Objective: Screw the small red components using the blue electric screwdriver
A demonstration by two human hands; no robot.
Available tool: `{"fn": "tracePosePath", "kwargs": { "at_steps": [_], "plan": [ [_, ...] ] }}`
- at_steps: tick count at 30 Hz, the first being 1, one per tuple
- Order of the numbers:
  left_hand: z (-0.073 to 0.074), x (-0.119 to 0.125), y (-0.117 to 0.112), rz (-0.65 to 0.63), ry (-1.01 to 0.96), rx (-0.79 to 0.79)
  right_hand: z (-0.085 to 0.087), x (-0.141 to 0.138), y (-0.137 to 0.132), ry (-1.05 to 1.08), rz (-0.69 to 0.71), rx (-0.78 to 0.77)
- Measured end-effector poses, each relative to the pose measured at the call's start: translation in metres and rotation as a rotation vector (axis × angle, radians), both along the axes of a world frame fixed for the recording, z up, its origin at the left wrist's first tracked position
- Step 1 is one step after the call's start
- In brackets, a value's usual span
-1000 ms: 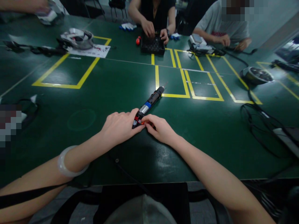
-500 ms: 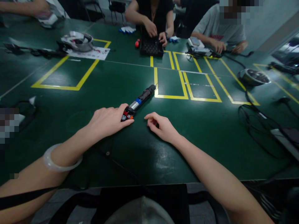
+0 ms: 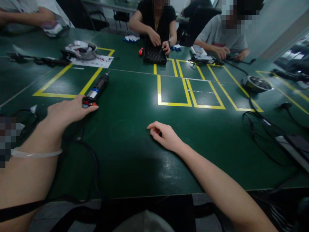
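An electric screwdriver (image 3: 98, 88), black and silver with a blue band and a red-orange part at its rear, is in the grip of my left hand (image 3: 69, 109). Its thin bit points away from me, up and to the right, beside a yellow-taped rectangle. The palm covers its rear end, and a black cord (image 3: 93, 151) runs from there back toward the table's near edge. My right hand (image 3: 164, 133) rests on the green table (image 3: 135, 161), its fingers loosely curled, with nothing seen in them.
Yellow tape rectangles (image 3: 175, 104) mark the tabletop. Across from me a person's hands work in a black tray (image 3: 154, 58); another person sits at the far right. A round metal part (image 3: 257, 84) and looped black cables (image 3: 256, 132) lie to the right. White rolled material (image 3: 82, 51) sits far left.
My left hand has carried the electric screwdriver to the left and slightly away from me, its cord trailing along. My right hand has stayed nearly in place.
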State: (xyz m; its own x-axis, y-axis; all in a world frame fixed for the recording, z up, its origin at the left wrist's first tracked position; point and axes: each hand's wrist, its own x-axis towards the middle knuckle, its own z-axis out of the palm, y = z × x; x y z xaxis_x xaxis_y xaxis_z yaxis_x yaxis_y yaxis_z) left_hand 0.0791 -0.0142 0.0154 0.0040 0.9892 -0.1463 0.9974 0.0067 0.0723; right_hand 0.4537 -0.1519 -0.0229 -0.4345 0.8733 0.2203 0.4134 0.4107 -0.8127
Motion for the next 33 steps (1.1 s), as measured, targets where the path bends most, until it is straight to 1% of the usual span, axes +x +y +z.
{"fn": "tracePosePath", "kwargs": {
  "at_steps": [3, 4, 5, 7, 10, 12, 14, 18, 22, 26, 30, 33],
  "plan": [
    [-0.001, -0.016, 0.006, 0.205, 0.122, -0.071, 0.0, 0.0, 0.0, -0.017, -0.003, 0.002],
    [-0.001, -0.017, 0.006, 0.213, 0.127, -0.073, -0.001, 0.0, 0.0, -0.021, -0.004, 0.003],
    [0.0, -0.017, 0.003, 0.208, 0.127, -0.058, -0.001, 0.0, 0.0, -0.022, -0.004, 0.004],
    [0.002, -0.013, -0.004, 0.18, 0.143, 0.027, -0.002, 0.0, 0.001, -0.018, -0.004, 0.001],
    [0.005, -0.002, -0.017, 0.075, 0.185, 0.242, -0.002, 0.001, 0.001, -0.005, 0.003, 0.0],
    [0.006, 0.006, -0.022, 0.008, 0.204, 0.315, -0.003, 0.001, 0.001, -0.005, 0.005, 0.005],
    [0.007, 0.011, -0.024, -0.019, 0.216, 0.31, -0.003, 0.001, 0.001, -0.012, 0.006, 0.007],
    [0.009, 0.015, -0.022, -0.012, 0.224, 0.256, -0.003, 0.0, 0.001, -0.026, 0.01, -0.001],
    [0.012, 0.017, -0.023, -0.024, 0.223, 0.243, -0.004, 0.0, 0.001, -0.036, 0.001, 0.011],
    [0.011, 0.019, -0.025, 0.019, 0.227, 0.238, -0.005, -0.001, 0.001, -0.052, -0.002, 0.014],
    [0.006, 0.016, -0.026, 0.056, 0.229, 0.273, -0.004, -0.001, 0.001, -0.074, 0.0, 0.007],
    [0.006, 0.015, -0.026, 0.062, 0.147, 0.36, -0.003, -0.002, 0.001, -0.077, 0.0, 0.011]
  ]
}}
